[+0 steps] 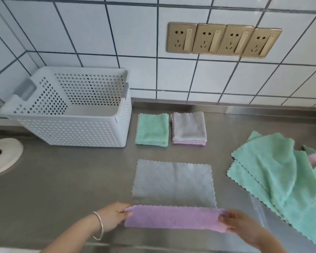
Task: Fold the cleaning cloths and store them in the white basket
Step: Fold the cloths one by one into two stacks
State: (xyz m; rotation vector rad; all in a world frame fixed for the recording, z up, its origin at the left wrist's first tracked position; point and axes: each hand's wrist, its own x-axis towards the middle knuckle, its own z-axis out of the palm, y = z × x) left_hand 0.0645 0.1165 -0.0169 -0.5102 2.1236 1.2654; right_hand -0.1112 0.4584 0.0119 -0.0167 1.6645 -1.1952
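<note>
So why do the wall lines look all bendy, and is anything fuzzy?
In the head view the wide lens bows the tile lines, most near the edges; the white basket leans for the same reason. The whole frame is slightly soft, so the sockets and the cloth that the left hand and right hand pinch look slightly fuzzy. The steel counter shows pale glare.

The head camera is looking forward and steeply down at the steel counter [62, 179] from close above, facing the tiled wall [171, 73] at twelve o'clock, with both forearms entering from six o'clock.
</note>
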